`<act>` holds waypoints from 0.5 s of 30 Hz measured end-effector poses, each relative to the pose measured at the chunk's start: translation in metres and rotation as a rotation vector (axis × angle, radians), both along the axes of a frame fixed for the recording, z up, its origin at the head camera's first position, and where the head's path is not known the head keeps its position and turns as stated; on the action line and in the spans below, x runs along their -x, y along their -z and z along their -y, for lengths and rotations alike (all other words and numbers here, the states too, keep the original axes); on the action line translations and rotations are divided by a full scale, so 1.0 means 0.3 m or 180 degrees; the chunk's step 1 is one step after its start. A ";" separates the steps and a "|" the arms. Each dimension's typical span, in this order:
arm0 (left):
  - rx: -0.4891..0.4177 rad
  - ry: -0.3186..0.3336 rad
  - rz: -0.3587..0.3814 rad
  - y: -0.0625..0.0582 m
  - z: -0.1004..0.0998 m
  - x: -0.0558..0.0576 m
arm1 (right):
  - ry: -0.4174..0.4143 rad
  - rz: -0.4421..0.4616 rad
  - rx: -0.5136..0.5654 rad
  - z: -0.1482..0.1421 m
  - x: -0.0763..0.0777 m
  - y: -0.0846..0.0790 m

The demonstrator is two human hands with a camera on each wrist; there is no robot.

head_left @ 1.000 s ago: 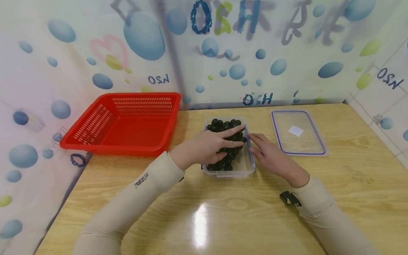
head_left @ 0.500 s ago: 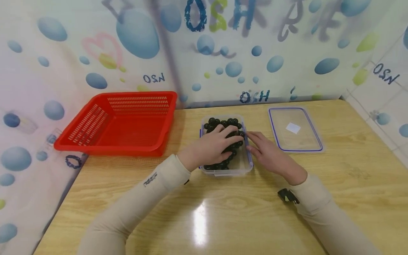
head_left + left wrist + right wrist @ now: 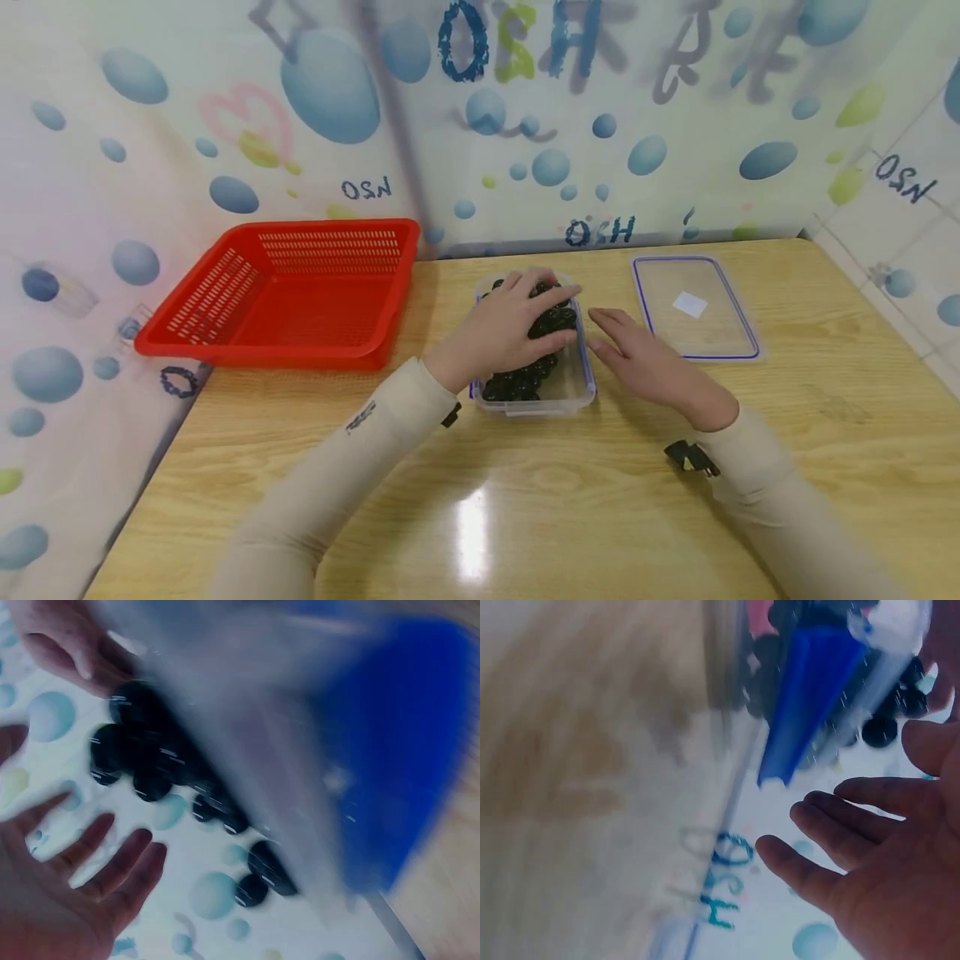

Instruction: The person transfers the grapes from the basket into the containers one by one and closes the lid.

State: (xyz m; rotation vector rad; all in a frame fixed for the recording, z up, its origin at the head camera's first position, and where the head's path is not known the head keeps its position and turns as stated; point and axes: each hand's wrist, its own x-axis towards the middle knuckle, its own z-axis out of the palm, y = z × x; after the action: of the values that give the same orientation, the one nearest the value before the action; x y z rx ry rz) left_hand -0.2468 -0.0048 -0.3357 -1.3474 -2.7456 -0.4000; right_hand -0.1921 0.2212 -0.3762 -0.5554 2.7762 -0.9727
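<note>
A clear plastic food container (image 3: 588,377) stands on the table, its top uncovered. Inside it lies a bunch of glossy black grapes (image 3: 517,385), mostly along the left side and back. My left hand (image 3: 504,329) is over the grapes with its fingers spread, hiding part of them. In the left wrist view the fingers of that hand (image 3: 67,900) show apart from the grapes (image 3: 142,750). My right hand (image 3: 645,362) is just off the container's right wall, fingers extended. The right wrist view shows it (image 3: 885,847) empty near a blue clasp (image 3: 810,705).
A red slotted plastic basket (image 3: 318,312) stands at the back left of the wooden table (image 3: 570,508). The container's clear lid (image 3: 727,329), edged with a blue seal and bearing a white label, lies flat to the right. A patterned sheet (image 3: 480,150) hangs behind the table.
My left hand has lifted off the grapes and shifted towards the container's back, its fingers spreading. My right hand has come slightly away from the container's right wall.
</note>
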 end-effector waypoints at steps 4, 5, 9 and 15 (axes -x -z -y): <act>-0.0700 -0.0387 0.0871 -0.050 -0.093 -0.013 | 0.0129 0.0002 0.0031 -0.073 0.004 -0.035; -0.0853 -0.0478 0.1141 -0.060 -0.121 -0.019 | 0.0182 0.0003 0.0060 -0.098 0.006 -0.041; -0.1247 -0.0793 0.2010 -0.107 -0.228 -0.053 | 0.0432 0.0079 0.0230 -0.217 0.016 -0.053; -0.1900 -0.0962 0.2556 -0.144 -0.363 -0.118 | 0.0740 0.0276 0.0283 -0.409 0.026 -0.051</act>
State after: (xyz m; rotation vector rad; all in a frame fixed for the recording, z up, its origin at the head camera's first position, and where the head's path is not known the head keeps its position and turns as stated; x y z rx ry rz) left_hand -0.2112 0.1042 -0.2926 -0.6808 -2.8633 -1.8754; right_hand -0.1998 0.3438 -0.3609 -0.1973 2.7743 -1.1414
